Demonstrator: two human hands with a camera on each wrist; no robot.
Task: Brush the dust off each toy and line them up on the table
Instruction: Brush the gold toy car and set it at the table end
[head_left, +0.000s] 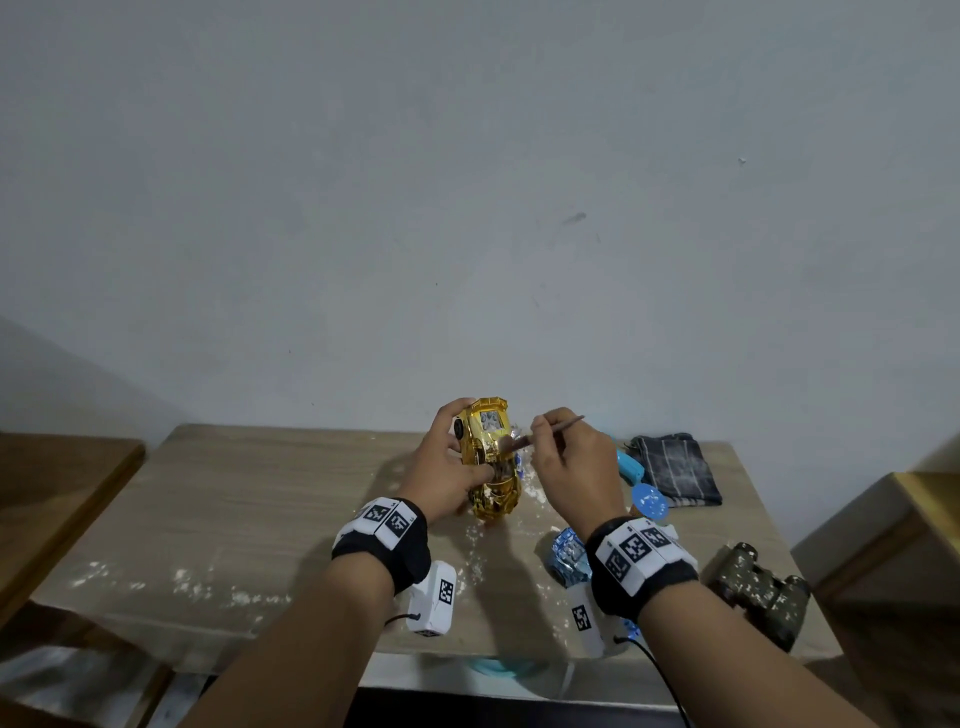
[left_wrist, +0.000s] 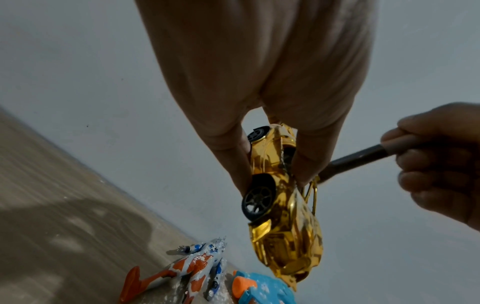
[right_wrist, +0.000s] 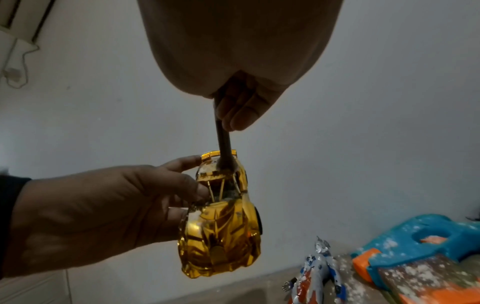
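black wristbands (head_left: 382, 545), white coded tags, bare forearms

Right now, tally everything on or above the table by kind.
Toy cars: 2 (shiny gold plastic car, dusty metallic blue car)
Silver-orange action figure: 1
Blue-orange toy gun: 1
Round blue disc: 1
Camouflage binoculars: 1
Thin dark brush: 1
Striped grey cloth: 1
Total: 8

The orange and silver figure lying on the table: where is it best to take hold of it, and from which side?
Probably the torso of the figure, pinched across its width from above. It lies flat on the table, dusted white, with thin arms and legs that give poor hold. The blue toy gun lies close on one side, so come straight down.
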